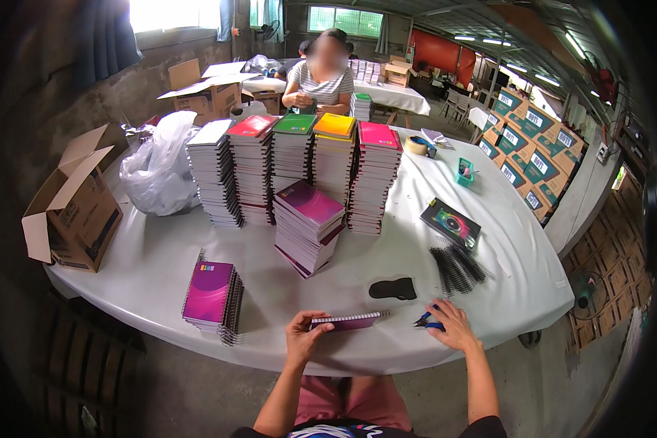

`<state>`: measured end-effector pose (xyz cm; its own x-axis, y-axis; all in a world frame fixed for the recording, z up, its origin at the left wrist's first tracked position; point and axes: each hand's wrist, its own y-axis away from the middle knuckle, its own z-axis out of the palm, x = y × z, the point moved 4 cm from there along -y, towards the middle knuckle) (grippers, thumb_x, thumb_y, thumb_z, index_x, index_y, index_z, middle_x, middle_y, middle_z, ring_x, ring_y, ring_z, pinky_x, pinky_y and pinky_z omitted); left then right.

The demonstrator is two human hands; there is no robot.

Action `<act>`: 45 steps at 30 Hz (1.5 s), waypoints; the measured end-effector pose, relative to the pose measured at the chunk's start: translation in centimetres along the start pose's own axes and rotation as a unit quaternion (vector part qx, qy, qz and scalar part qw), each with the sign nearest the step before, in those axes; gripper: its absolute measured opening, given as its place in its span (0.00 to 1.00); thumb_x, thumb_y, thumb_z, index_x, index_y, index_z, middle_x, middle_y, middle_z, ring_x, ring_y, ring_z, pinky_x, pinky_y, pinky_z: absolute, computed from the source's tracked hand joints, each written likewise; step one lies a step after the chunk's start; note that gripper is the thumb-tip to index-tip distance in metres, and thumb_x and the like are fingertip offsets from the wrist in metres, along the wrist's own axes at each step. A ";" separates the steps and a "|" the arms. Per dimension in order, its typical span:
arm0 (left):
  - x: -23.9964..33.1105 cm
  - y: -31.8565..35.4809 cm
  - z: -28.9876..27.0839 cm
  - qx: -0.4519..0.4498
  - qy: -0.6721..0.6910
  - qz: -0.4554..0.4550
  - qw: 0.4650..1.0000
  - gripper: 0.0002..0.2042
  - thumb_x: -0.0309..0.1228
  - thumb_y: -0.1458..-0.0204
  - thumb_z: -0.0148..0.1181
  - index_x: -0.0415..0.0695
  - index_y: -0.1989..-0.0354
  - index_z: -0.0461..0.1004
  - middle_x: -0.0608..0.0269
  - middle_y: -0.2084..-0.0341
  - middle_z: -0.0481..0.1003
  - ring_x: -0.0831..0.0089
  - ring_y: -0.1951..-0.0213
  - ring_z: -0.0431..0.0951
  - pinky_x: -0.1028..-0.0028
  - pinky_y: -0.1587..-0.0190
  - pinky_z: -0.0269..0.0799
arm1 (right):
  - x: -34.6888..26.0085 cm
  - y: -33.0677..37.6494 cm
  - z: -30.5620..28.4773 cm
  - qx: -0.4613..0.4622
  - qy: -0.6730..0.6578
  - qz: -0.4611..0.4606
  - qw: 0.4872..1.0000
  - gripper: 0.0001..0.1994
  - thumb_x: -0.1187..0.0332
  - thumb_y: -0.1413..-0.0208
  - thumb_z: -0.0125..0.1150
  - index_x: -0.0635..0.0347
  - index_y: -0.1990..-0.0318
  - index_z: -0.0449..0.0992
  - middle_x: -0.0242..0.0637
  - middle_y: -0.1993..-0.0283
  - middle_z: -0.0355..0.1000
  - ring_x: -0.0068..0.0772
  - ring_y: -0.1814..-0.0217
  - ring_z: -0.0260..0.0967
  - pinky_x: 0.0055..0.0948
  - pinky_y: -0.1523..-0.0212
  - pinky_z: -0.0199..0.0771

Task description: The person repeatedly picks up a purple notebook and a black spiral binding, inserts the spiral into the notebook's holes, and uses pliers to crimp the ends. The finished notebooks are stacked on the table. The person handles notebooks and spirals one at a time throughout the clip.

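Note:
My left hand (307, 339) is closed on the left end of a purple spiral notebook (350, 322), which is tilted so that its wire-bound edge faces up, close to the table's front edge. To the right, my right hand (454, 328) has its fingers curled over small blue-handled pliers (430, 322), low over the tabletop. Beyond the two hands lies a flat black piece (392, 289), its kind unclear. A bundle of black spiral binding coils (456, 269) rests past my right hand, next to a black notebook (451, 223) with a colourful round design.
Purple spiral notebooks (210, 292) are piled at left. A purple-covered stack (310, 202) stands mid-table before tall stacks in several colours (294, 157). Around them are a plastic bag (160, 164), open carton (80, 208), tape roll (416, 145) and green basket (465, 172). Across the table sits another person (320, 80).

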<state>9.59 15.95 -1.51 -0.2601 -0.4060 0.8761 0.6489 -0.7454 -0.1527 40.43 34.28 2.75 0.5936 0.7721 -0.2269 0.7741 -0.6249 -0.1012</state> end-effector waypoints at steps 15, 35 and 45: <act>6.1 2.8 2.1 0.129 -0.195 0.157 0.960 0.08 0.20 0.59 0.69 0.38 0.69 0.78 0.66 0.75 0.77 0.82 0.71 0.72 0.81 0.66 0.68 | -20.8 1.1 -4.8 0.196 -0.256 0.031 0.946 0.19 0.63 0.45 0.58 0.46 0.45 0.73 0.38 0.52 0.64 0.36 0.50 0.62 0.34 0.44 0.57; 10.0 4.9 2.4 0.158 -0.335 0.320 0.872 0.12 0.21 0.61 0.68 0.45 0.65 0.79 0.69 0.79 0.73 0.74 0.76 0.69 0.76 0.67 0.60 | -26.8 0.1 -4.8 0.203 -0.107 -0.042 0.972 0.20 0.57 0.48 0.60 0.37 0.46 0.73 0.37 0.53 0.64 0.40 0.50 0.60 0.41 0.46 0.55; 10.0 4.8 2.4 0.151 -0.413 0.367 0.820 0.15 0.23 0.64 0.69 0.50 0.65 0.79 0.75 0.76 0.76 0.76 0.74 0.70 0.75 0.60 0.58 | -26.5 -0.6 -5.3 0.140 -0.119 -0.034 0.982 0.19 0.58 0.47 0.59 0.37 0.46 0.74 0.36 0.55 0.65 0.38 0.53 0.62 0.41 0.50 0.57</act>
<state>11.87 9.61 7.59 0.7713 -0.0976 0.6290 0.5939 -0.2452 -0.7663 25.42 14.76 13.94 0.4495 0.7848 -0.4267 0.6989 -0.6064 -0.3791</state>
